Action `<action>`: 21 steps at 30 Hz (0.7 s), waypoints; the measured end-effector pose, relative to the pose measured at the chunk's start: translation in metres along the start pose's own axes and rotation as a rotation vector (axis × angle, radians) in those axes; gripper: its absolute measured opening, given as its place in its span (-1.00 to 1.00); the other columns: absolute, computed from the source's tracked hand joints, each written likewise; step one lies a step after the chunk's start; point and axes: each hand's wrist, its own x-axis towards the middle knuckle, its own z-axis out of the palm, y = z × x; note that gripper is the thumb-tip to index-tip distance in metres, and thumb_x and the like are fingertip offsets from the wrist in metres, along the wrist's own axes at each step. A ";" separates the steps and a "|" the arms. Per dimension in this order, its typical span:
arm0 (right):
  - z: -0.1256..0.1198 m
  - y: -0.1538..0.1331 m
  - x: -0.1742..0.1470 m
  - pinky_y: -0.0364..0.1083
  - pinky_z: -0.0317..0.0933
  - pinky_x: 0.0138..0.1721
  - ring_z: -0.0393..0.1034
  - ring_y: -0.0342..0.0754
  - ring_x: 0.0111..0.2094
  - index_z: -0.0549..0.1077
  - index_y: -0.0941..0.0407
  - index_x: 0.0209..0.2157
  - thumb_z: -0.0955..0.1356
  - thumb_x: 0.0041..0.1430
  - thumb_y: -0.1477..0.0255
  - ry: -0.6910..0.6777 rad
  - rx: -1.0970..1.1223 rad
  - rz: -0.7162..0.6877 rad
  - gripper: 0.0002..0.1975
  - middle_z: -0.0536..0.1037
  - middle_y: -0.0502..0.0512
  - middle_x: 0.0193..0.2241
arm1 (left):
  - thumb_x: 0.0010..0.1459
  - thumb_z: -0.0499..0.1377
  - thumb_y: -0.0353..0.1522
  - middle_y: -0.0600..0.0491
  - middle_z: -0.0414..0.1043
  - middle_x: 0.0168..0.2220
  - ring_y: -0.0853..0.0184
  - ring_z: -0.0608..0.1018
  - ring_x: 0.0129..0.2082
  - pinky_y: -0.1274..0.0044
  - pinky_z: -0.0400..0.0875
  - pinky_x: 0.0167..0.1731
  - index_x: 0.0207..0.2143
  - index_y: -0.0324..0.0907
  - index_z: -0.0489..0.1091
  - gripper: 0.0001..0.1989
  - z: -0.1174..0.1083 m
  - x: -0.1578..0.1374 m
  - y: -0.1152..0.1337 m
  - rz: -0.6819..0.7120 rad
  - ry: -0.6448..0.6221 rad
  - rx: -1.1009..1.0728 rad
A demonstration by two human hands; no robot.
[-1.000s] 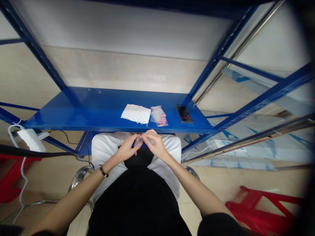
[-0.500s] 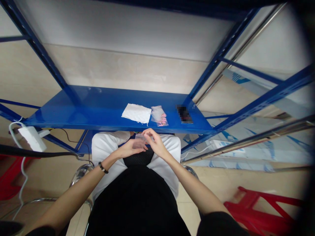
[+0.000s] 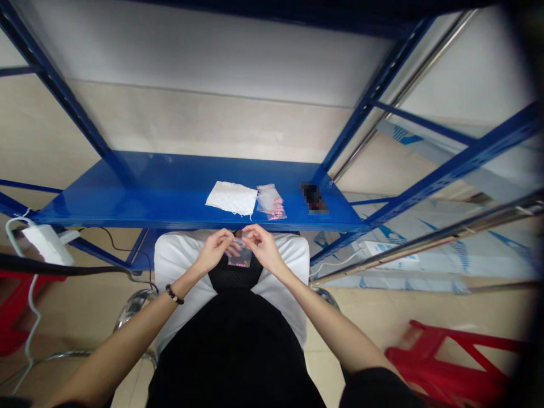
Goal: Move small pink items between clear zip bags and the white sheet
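Over my lap, a small clear plastic bag [image 3: 238,258] hangs between both hands, with a few pink beads at its bottom. My left hand [image 3: 217,247] pinches its top left corner. The top right corner is between the thumb and fingers of my right hand [image 3: 259,246]. On the blue shelf ahead lies a second clear bag [image 3: 272,201] with several pink beads in its lower part. A crumpled white cloth or paper [image 3: 232,198] lies just left of that bag.
The blue metal shelf [image 3: 127,198] runs across in front of my knees, with uprights on both sides. A dark, pixelated phone-like object [image 3: 314,198] lies at its right. A white power strip [image 3: 49,245] hangs at the left. Red stools [image 3: 450,362] stand on the floor.
My left hand has turned from lying under the bag to pinching its top corner. The bag now hangs down between both hands, and the beads in it show. The view has shifted slightly.
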 end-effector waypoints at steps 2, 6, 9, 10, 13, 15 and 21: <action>0.000 0.002 0.001 -0.15 0.17 -0.40 0.35 -0.13 -0.46 0.44 0.09 -0.12 0.40 0.13 0.31 0.010 0.059 0.038 -0.72 0.51 -0.03 -0.47 | 0.25 0.10 -0.08 -0.04 0.58 -0.40 0.30 0.63 -0.50 0.58 0.40 -0.53 -0.28 -0.21 0.28 -0.65 -0.001 0.001 0.001 0.025 0.020 0.024; 0.000 0.008 0.003 -0.12 0.25 -0.34 0.38 -0.12 -0.44 0.49 0.12 -0.30 0.45 0.05 0.23 0.004 0.214 0.171 -0.73 0.53 0.02 -0.45 | 0.26 0.08 -0.07 0.00 0.55 -0.46 0.31 0.60 -0.54 0.57 0.37 -0.55 -0.28 -0.20 0.27 -0.65 -0.002 0.002 0.000 0.054 0.093 0.053; -0.001 0.014 0.004 -0.10 0.28 -0.30 0.39 -0.10 -0.41 0.50 0.15 -0.40 0.45 0.02 0.19 -0.019 0.267 0.230 -0.71 0.53 0.05 -0.45 | 0.29 0.04 -0.09 0.03 0.54 -0.48 0.33 0.58 -0.53 0.56 0.37 -0.51 -0.29 -0.19 0.28 -0.67 -0.004 0.002 0.001 0.087 0.144 0.164; 0.000 0.016 0.004 -0.10 0.27 -0.30 0.38 -0.09 -0.41 0.51 0.15 -0.41 0.45 0.02 0.19 -0.024 0.256 0.229 -0.71 0.53 0.06 -0.45 | 0.30 0.03 -0.11 0.04 0.53 -0.49 0.34 0.57 -0.53 0.56 0.37 -0.49 -0.30 -0.18 0.29 -0.69 -0.005 0.002 0.001 0.106 0.159 0.229; 0.001 0.022 0.005 -0.12 0.25 -0.33 0.34 -0.10 -0.41 0.50 0.15 -0.44 0.44 0.03 0.19 0.004 0.179 0.199 -0.72 0.50 0.04 -0.48 | 0.31 0.03 -0.17 0.08 0.51 -0.52 0.35 0.53 -0.51 0.55 0.34 -0.42 -0.34 -0.16 0.32 -0.72 -0.006 0.002 0.006 0.165 0.206 0.428; 0.002 0.025 0.007 -0.13 0.22 -0.35 0.31 -0.11 -0.42 0.48 0.15 -0.45 0.42 0.06 0.20 0.035 0.115 0.165 -0.72 0.48 0.02 -0.49 | 0.31 0.04 -0.18 0.09 0.51 -0.52 0.35 0.51 -0.50 0.55 0.33 -0.39 -0.36 -0.16 0.34 -0.72 -0.007 0.003 0.009 0.181 0.214 0.474; -0.006 0.021 0.012 -0.14 0.21 -0.31 0.33 -0.09 -0.36 0.46 0.14 -0.40 0.38 0.14 0.24 0.004 0.079 0.102 -0.76 0.50 0.04 -0.42 | 0.26 0.12 -0.17 0.01 0.56 -0.39 0.31 0.57 -0.37 0.52 0.40 -0.32 -0.30 -0.21 0.37 -0.73 -0.007 0.004 0.018 0.138 0.101 0.258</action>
